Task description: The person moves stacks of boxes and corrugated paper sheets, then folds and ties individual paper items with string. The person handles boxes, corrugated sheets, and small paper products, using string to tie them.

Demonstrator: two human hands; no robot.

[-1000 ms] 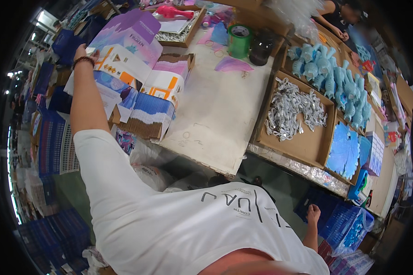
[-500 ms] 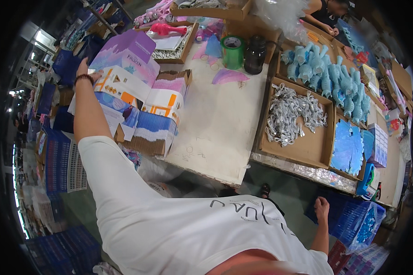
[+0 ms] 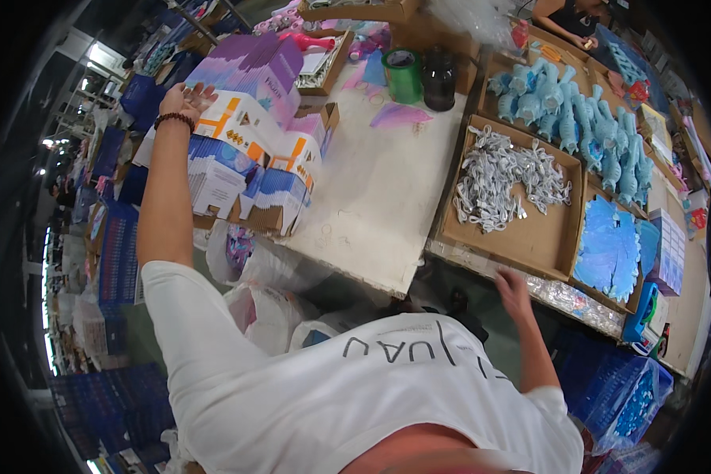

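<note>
My left hand, a beaded bracelet on its wrist, is open with fingers stretched over the left edge of a stack of flat printed cartons. These are purple, white with orange stripes, and blue; nothing shows gripped in the fingers. Beside them on the right stands a second row of the same folded cartons, packed in a brown box. Low in front of the worktable's edge, my right hand looks open and holds nothing I can see, though it is a little blurred.
On the white worktable stand a green tape roll and a dark bottle. To the right are a cardboard tray of white cords, light-blue figure-shaped parts and blue sheets. Another person's hand is at the far right.
My left hand has let go of the tilted carton, which now lies in line with the stack. My right hand has risen towards the table edge. The view has shifted slightly.
</note>
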